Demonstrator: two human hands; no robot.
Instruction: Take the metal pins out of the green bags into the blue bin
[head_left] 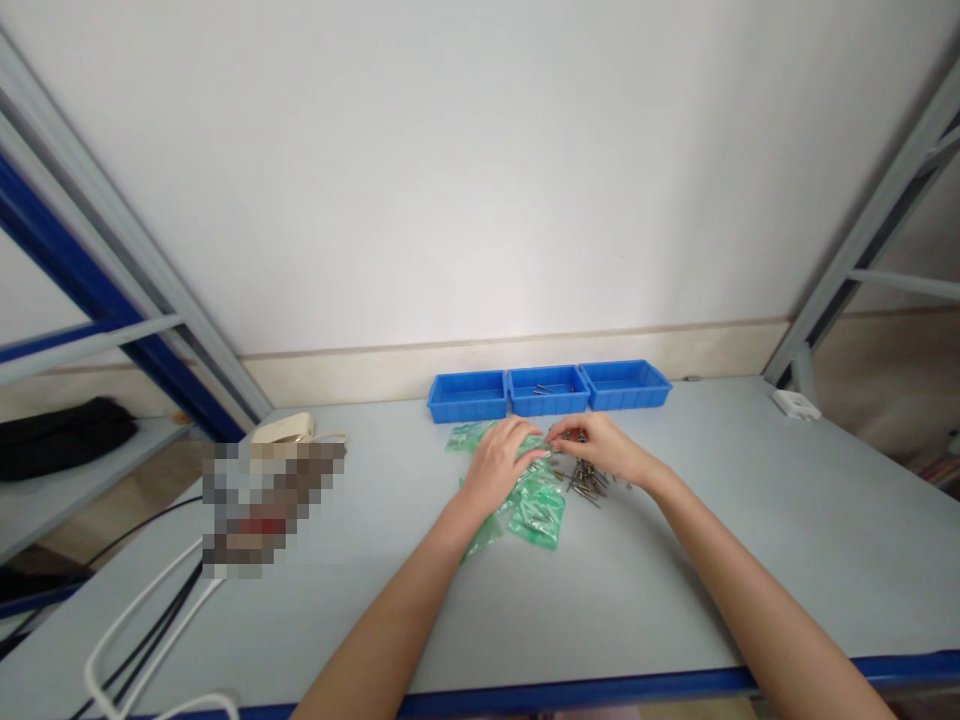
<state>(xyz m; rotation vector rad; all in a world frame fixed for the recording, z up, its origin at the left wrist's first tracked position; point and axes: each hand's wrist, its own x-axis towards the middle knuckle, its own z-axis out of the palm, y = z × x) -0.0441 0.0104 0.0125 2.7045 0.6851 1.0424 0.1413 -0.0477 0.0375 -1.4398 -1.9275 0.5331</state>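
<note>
Green plastic bags (538, 512) lie in a loose heap in the middle of the table, some with thin metal pieces inside. My left hand (499, 462) rests over this heap, its fingers and thumb closed around part of a green bag. Close beside it, my right hand (600, 442) is in a pinch, with fingertips meeting at the bag near my left fingers. What the right fingertips grip is too small to make out. Under and beside my right hand spreads a pile of thin metal rods (587, 480), some of them brass-coloured; the hand hides part of it.
Behind my hands stand a left blue bin (469, 413), a middle blue bin (550, 404) holding a few thin rods, and a right blue bin (631, 398). White cables (142, 597) run along the table's left side. A small white object (796, 404) lies far right.
</note>
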